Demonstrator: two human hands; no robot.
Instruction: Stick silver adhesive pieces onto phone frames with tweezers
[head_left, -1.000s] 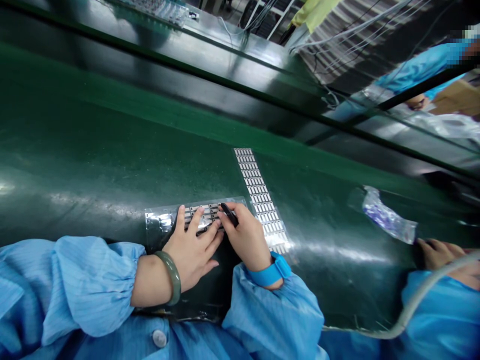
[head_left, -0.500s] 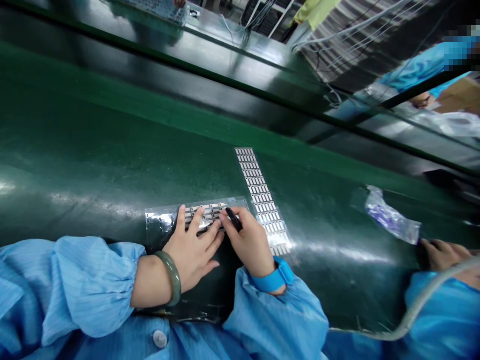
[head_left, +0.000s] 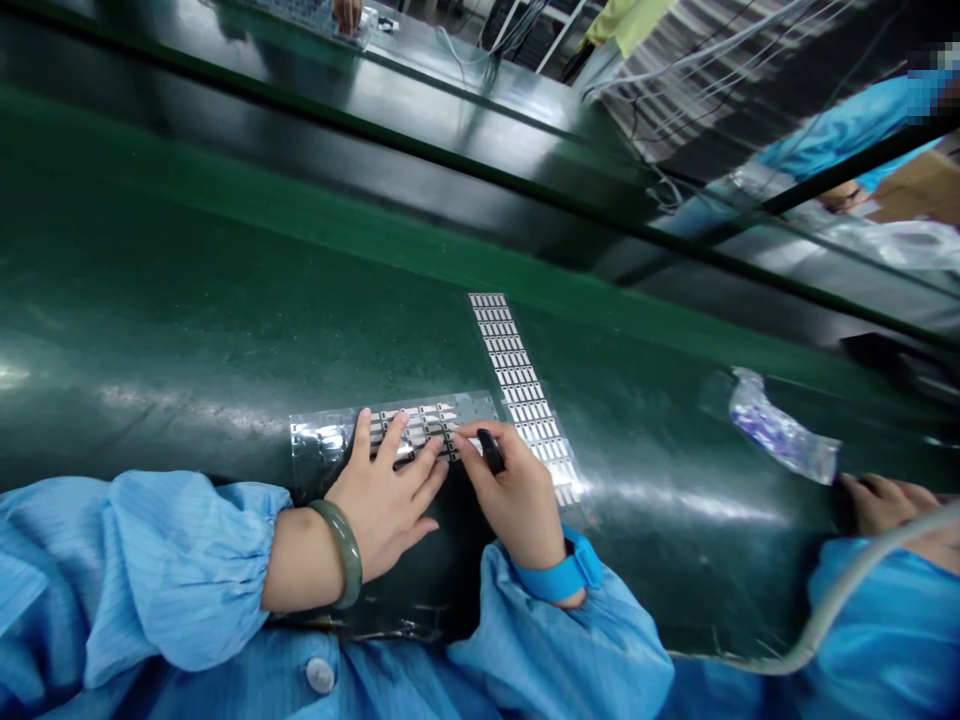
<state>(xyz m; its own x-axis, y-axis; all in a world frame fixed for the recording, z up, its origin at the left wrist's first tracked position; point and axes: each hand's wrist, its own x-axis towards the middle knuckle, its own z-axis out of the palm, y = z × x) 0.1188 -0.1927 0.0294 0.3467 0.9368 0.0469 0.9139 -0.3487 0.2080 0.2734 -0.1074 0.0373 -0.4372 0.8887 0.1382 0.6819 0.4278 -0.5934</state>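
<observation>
My left hand [head_left: 390, 505] lies with its fingers spread on a clear sheet [head_left: 319, 445] that carries rows of small pale parts. A green bangle is on that wrist. At the right part of the same sheet, my right hand [head_left: 517, 480] pinches a thin black tool [head_left: 490, 452], its fingertips close to the small parts. A blue band circles the right wrist. Beyond the right hand, a second long strip [head_left: 517, 365] with many rows of small pale parts lies slanted on the green surface [head_left: 225, 300].
To the right lies a clear plastic bag [head_left: 780, 430] with purple contents, beside another person's hand [head_left: 892, 505]. A pale hose [head_left: 847, 600] curves at the lower right. Dark rails cross behind the green surface. Other people's hands show at the top and upper right.
My right hand has shifted slightly to the right along the sheet with the black tool. My left hand has stayed in place. The distant hand at the top has moved left and down.
</observation>
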